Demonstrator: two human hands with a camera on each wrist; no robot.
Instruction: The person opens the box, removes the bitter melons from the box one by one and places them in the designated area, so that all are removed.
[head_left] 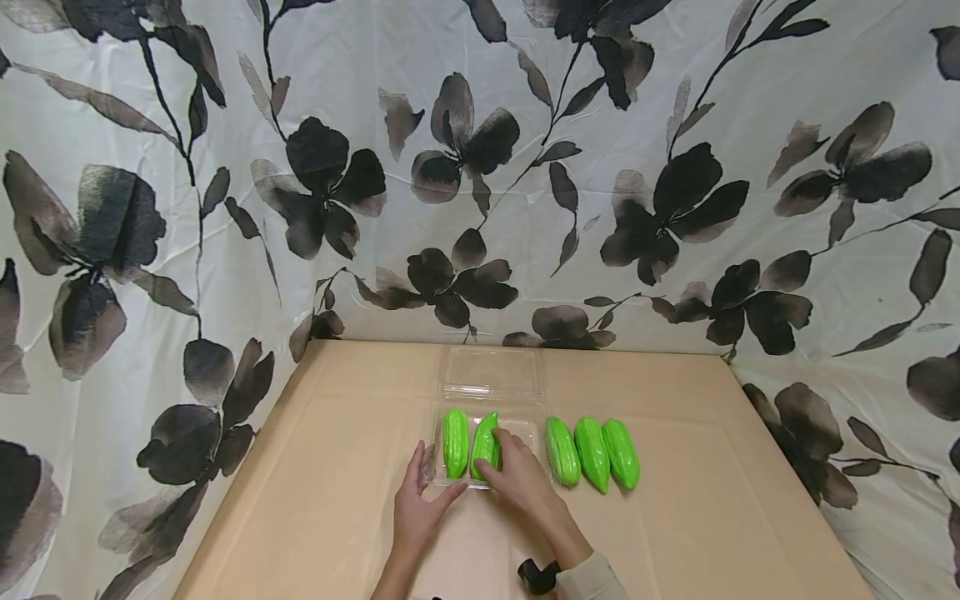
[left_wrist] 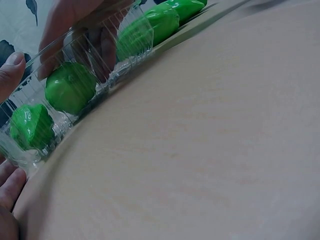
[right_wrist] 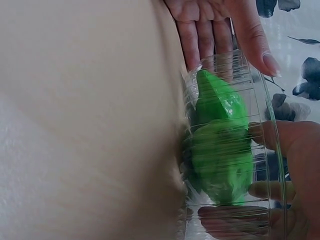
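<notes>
A clear plastic clamshell container (head_left: 517, 421) lies with its lid (head_left: 491, 371) folded back. My left hand (head_left: 418, 508) holds its near left corner, thumb at the front rim and fingers along the left side. Inside, one glossy green ridged vegetable (head_left: 455, 443) lies lengthwise at the left. Beside it is a second green ridged vegetable (head_left: 484, 446), which my right hand (head_left: 519, 479) grips between thumb and fingers. In the left wrist view, the held vegetable (left_wrist: 70, 88) shows through the clear wall, and the right fingers reach down around it.
To the right of the container, three more green vegetables (head_left: 592, 454) lie side by side on the tan tabletop (head_left: 697, 500). A white floral cloth (head_left: 555, 208) hangs behind and along both sides. The right wrist carries a black device (head_left: 538, 577).
</notes>
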